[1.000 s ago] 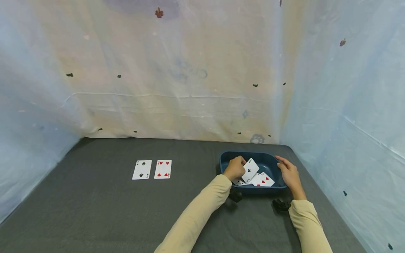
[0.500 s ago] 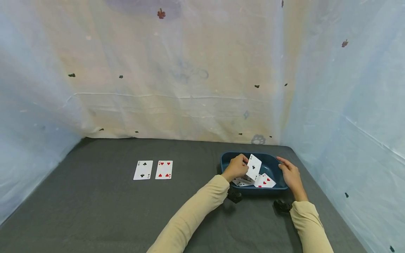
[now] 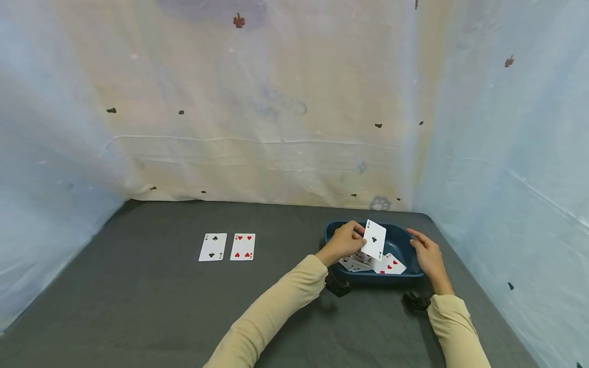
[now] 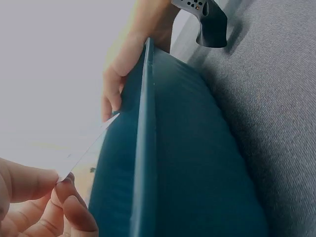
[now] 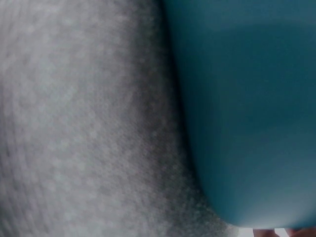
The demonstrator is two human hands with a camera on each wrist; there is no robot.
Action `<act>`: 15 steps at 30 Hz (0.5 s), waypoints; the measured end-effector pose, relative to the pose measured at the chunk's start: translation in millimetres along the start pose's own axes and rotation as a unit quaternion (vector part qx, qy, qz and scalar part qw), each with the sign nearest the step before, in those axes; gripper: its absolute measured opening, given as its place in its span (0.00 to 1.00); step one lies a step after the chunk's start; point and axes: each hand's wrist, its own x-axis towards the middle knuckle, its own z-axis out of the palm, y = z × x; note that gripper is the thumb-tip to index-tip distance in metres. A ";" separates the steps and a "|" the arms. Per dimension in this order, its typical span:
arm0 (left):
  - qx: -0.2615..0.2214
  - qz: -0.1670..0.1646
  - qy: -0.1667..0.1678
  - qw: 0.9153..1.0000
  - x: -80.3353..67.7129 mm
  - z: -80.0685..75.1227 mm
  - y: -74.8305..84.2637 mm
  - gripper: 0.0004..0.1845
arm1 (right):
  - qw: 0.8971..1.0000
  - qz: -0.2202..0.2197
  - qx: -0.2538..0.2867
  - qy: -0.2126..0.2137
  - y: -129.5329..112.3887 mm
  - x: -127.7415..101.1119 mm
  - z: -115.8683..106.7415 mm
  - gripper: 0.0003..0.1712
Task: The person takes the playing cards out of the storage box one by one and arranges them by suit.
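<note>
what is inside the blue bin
Inside the blue bin lie a hearts card and other cards to its left. The clubs card in the left hand hides part of them; anything underneath can't be seen.

Is showing a pale sheet (image 3: 276,82) at twelve o'clock (bearing a grey paw print (image 3: 380,203)), bluish sheeting (image 3: 515,174) at three, grey cloth (image 3: 349,337) at six.

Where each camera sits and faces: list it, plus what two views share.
Head: worn on the head, facing forward and down at the tray and two laid-out cards; left hand, right hand and sleeves show.
Left wrist: on that wrist, looking along the tray; the left hand pinches a card nearby, the right hand farther off.
Right wrist: on that wrist, close on the tray's wall and gray cloth; only slivers of fingers at the bottom edge.
Shared: head and left wrist both show the pinched card.
</note>
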 end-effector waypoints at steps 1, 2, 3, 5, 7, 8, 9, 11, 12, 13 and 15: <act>0.000 0.003 -0.003 1.000 -1.2 -1.6 1.2 0.10 | 1.000 0.000 -0.001 0.001 0.1 0.1 -0.2 0.24; 0.002 0.009 -0.004 1.000 -2.0 -3.1 1.9 0.10 | 1.000 0.001 -0.002 0.002 0.1 0.3 -0.4 0.24; 0.004 0.014 -0.006 1.000 -3.0 -4.8 2.5 0.10 | 1.000 0.002 -0.002 0.002 0.2 0.4 -0.5 0.24; 0.002 0.020 -0.009 1.000 -4.8 -8.3 2.8 0.11 | 1.000 0.004 -0.002 0.003 0.5 0.9 -0.3 0.24; -0.002 0.026 -0.014 1.000 -6.6 -11.5 2.1 0.11 | 1.000 0.007 0.000 0.002 0.5 1.2 0.0 0.24; -0.007 0.029 -0.017 0.999 -7.7 -13.1 1.9 0.11 | 1.000 0.008 0.002 0.001 0.4 1.2 0.2 0.24; -0.011 0.031 -0.021 0.999 -8.7 -14.7 1.8 0.11 | 1.000 0.009 0.002 0.001 0.5 1.3 0.4 0.24; -0.017 0.035 -0.024 0.999 -11.1 -17.6 1.9 0.11 | 1.000 0.008 0.003 -0.001 0.8 1.4 0.4 0.25; -0.019 0.037 -0.024 0.999 -12.0 -18.5 1.5 0.11 | 1.000 0.007 0.004 -0.001 0.9 1.3 0.3 0.25; -0.019 0.039 -0.024 0.999 -13.2 -19.5 1.0 0.11 | 1.000 0.007 0.004 -0.002 1.2 1.2 0.2 0.25; -0.020 0.042 -0.022 0.999 -15.7 -21.8 -0.4 0.12 | 1.000 0.002 0.002 -0.002 2.1 0.8 0.0 0.25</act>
